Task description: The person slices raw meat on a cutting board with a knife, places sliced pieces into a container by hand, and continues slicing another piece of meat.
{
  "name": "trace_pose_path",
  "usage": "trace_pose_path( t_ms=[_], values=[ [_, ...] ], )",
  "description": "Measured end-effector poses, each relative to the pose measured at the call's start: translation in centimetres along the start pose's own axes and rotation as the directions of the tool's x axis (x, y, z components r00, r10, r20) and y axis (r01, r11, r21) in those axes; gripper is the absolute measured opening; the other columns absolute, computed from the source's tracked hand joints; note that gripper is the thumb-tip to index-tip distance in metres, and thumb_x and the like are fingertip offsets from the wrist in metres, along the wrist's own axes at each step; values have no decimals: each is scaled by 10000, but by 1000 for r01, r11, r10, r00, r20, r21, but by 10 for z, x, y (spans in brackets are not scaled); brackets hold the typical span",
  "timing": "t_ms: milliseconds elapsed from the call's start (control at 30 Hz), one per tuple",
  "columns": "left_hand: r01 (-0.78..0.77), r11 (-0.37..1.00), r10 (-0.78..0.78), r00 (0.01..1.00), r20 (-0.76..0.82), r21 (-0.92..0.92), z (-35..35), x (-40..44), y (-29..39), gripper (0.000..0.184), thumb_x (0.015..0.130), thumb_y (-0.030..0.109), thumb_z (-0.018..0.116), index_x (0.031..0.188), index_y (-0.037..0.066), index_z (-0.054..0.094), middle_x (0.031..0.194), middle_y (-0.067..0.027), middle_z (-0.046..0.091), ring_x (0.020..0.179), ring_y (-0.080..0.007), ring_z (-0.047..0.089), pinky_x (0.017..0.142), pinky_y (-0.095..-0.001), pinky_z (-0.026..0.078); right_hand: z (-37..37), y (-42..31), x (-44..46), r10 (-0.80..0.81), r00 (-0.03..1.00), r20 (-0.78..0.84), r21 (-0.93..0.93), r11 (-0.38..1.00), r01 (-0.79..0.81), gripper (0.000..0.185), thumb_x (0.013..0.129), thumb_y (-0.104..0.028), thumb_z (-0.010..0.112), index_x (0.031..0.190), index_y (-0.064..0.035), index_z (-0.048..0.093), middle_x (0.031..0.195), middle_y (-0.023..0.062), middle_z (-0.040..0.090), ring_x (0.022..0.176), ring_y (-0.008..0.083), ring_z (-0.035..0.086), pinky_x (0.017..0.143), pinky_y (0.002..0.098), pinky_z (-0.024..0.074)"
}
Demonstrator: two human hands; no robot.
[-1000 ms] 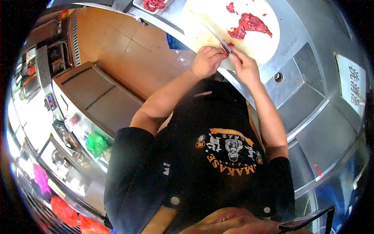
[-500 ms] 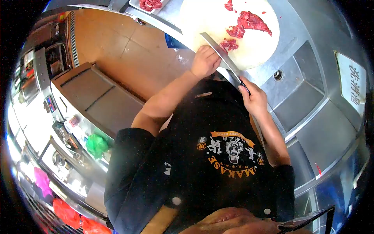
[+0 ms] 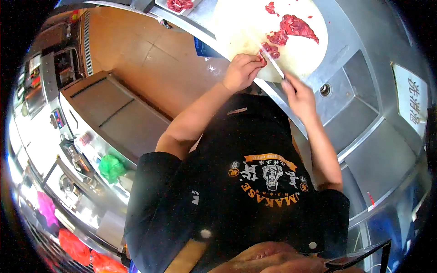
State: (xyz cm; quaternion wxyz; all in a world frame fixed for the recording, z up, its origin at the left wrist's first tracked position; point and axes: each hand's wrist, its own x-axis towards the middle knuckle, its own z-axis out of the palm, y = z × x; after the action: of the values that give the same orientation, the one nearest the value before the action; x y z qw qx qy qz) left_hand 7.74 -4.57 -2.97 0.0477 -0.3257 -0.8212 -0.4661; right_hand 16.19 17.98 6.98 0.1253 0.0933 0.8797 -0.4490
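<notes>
My left hand [image 3: 243, 73] is closed, its fingertips pressed on a small piece of red meat [image 3: 261, 58] at the near edge of the round pale cutting board [image 3: 236, 34]. My right hand [image 3: 300, 96] grips the handle of a knife [image 3: 274, 62], whose blade lies beside that piece and my left fingertips. Just beyond the blade is a small heap of cut meat [image 3: 271, 50]. Farther up the board are more cut meat [image 3: 278, 37], a larger chunk [image 3: 298, 27] and small scraps [image 3: 270, 7].
A white tray of sliced meat [image 3: 179, 5] stands at the top, left of the board. To the right are a metal sink [image 3: 346, 100] with a drain and a white sign [image 3: 409, 98]. A blue container [image 3: 205, 48] is below the counter's left edge.
The knife swung away from my left hand to my right half a second ago, showing cut meat on the board. Now its blade is back at the piece under my left fingertips.
</notes>
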Motion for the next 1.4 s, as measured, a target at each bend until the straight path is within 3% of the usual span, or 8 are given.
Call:
trace_pose_path(
  t_ms=[167, 367, 533, 633, 733, 900, 1067, 1400],
  values=[
    [-64, 996, 62, 998, 32, 56, -7, 6, 3, 270, 773, 55, 751, 1043, 57, 740, 1059, -115, 695, 988, -346, 653, 891, -446, 520, -6, 2, -65, -30, 1000, -4, -98, 995, 29, 331, 994, -252, 691, 1300, -124, 699, 1044, 200, 748, 914, 381, 738, 775, 432, 585],
    [-56, 992, 53, 998, 30, 111, 1, 3, -2, 235, 768, 71, 748, 1003, 70, 738, 1039, -98, 693, 974, -322, 653, 882, -441, 511, 11, -6, -34, -30, 999, 22, -100, 995, 32, 342, 1011, -227, 672, 1326, -93, 685, 1125, 214, 746, 1012, 354, 748, 848, 381, 577],
    [-74, 990, 71, 997, 29, 117, 5, -3, -5, 216, 782, 74, 757, 996, 97, 755, 1079, -51, 691, 988, -277, 645, 903, -415, 504, 34, 3, 13, -33, 999, 3, -70, 997, 33, 383, 1005, -354, 663, 1300, -112, 702, 1089, 232, 735, 976, 400, 726, 826, 442, 579],
    [-65, 992, 62, 998, 23, 113, 5, -3, -2, 231, 786, 66, 752, 1013, 105, 765, 1080, -47, 695, 992, -276, 646, 899, -412, 506, 44, 2, 65, -110, 987, -114, 50, 992, 116, 393, 1016, -353, 658, 1317, -102, 692, 1115, 230, 738, 1014, 355, 741, 865, 402, 572],
    [-65, 993, 61, 997, 40, 97, 1, -2, -4, 261, 791, 59, 748, 1045, 115, 771, 1077, -47, 697, 996, -274, 646, 895, -411, 506, 27, -8, 79, 101, 983, -155, 257, 965, -58, 387, 1029, -324, 649, 1325, -77, 682, 1154, 215, 742, 1050, 309, 744, 892, 365, 560],
    [-24, 997, 23, 1000, 9, 70, 4, -3, -1, 269, 802, 58, 743, 1065, 112, 762, 1062, -50, 689, 1003, -274, 644, 895, -417, 497, -7, -4, 1, 82, 996, 37, 79, 993, -84, 359, 1033, -275, 636, 1322, -66, 676, 1177, 207, 737, 1079, 336, 736, 909, 371, 564],
    [-65, 990, 63, 998, 17, 122, -1, 2, 4, 194, 802, 61, 746, 994, 89, 738, 1041, -53, 680, 987, -275, 642, 896, -407, 486, -11, 6, -60, -68, 997, 19, -48, 996, 69, 342, 1009, -231, 668, 1329, -110, 672, 1146, 202, 742, 1032, 371, 739, 862, 405, 585],
    [-57, 994, 55, 998, 23, 91, -1, 4, 3, 250, 779, 65, 742, 1030, 65, 740, 1059, -101, 707, 975, -335, 658, 894, -452, 520, 34, -3, 8, -59, 998, -9, -31, 998, 58, 332, 1024, -312, 637, 1292, -125, 697, 1058, 221, 738, 935, 410, 727, 801, 441, 578]
  ],
)
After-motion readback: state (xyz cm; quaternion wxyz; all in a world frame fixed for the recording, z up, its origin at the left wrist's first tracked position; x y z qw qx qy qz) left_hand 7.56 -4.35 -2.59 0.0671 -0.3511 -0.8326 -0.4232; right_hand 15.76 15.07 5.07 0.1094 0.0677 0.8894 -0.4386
